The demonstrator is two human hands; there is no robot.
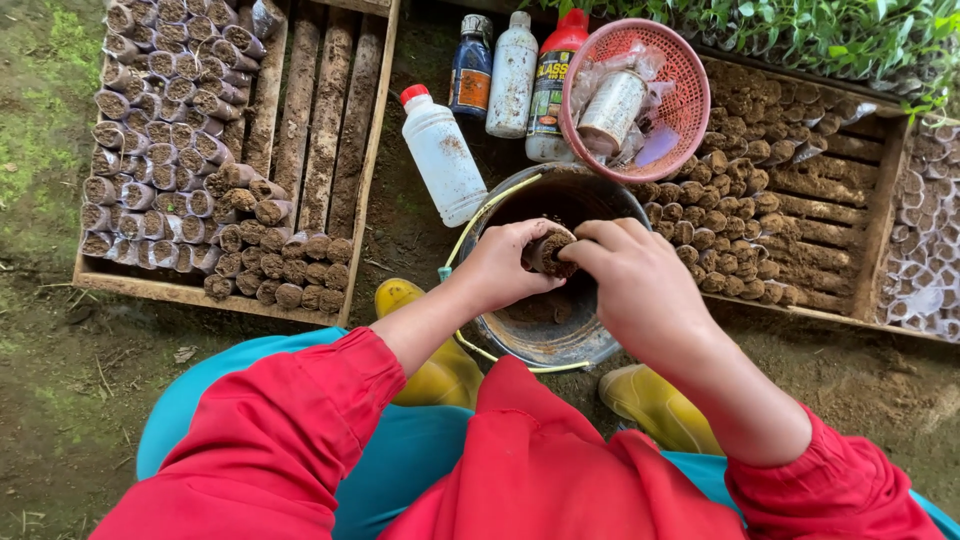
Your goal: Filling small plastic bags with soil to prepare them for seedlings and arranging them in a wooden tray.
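Both my hands meet over a dark metal bucket (600,345) of soil. My left hand (500,265) grips a small soil-filled seedling tube (550,253), held upright above the bucket. My right hand (640,285) pinches the top of the same tube with its fingertips. Red sleeves cover both my forearms. The inside of the bucket is mostly hidden behind my hands.
A wooden tray (340,110) at the left holds several rows of filled tubes; another wooden tray (880,230) at the right holds more. Behind the bucket stand a white bottle (442,155), other bottles (512,75) and a pink basket (690,90). Yellow boots (655,405) flank the bucket.
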